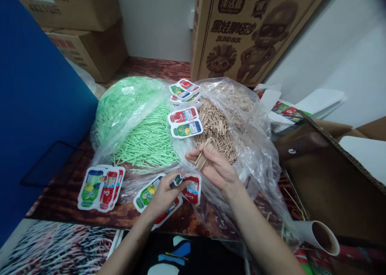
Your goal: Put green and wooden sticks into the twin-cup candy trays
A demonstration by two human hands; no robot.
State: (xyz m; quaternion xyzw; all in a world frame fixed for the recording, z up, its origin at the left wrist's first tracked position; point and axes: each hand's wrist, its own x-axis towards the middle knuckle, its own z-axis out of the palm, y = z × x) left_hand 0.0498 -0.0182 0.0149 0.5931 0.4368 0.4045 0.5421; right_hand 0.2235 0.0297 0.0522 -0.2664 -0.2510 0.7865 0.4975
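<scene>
My right hand (218, 170) is closed around a small bundle of thin brown sticks (201, 159), in front of the heap of brown sticks (218, 126) in a clear plastic bag. Lower and to the left, my left hand (164, 194) pinches a bottle-shaped printed card (193, 190), whose red cola half shows; part of the card is hidden by the fingers. Beneath that hand another green-and-red card (147, 192) lies on the table. Thin green sticks (147, 142) fill a second clear bag on the left.
More cards lie on the bags (185, 122), and a small stack of cards (101, 188) sits at the left. A paper cup (324, 237) lies tilted at the lower right, beside an open cardboard box (337, 178). Large cartons (238, 33) stand behind; a blue panel (39, 106) borders the left.
</scene>
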